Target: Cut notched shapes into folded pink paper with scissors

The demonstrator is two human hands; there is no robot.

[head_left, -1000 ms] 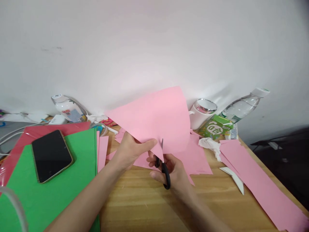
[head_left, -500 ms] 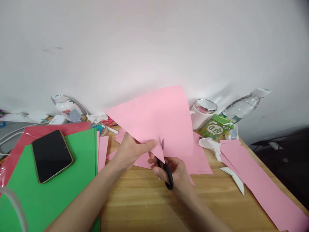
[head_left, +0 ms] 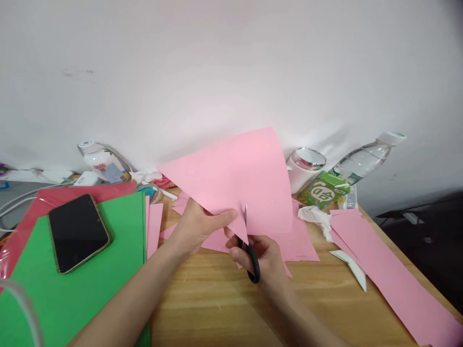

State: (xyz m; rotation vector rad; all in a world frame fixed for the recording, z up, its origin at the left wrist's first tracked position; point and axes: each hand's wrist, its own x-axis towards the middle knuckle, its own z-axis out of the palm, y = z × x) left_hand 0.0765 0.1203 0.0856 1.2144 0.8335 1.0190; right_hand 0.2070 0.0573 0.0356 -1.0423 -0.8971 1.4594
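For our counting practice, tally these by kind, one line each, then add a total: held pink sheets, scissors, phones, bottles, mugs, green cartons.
Held pink sheet: 1
Scissors: 1
Phone: 1
Bottles: 2 (white bottle, clear bottle)
White mug: 1
Green carton: 1
Total: 7

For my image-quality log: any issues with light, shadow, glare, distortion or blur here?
Head view: wall brighter above the pink sheet, dimmer toward the corners; head view: soft shadow on the table below the right hand; head view: glints on the red plastic and the rim of the mug; head view: bottle tilting outward, perhaps lens stretch; head view: pale loop at lower left looks soft.
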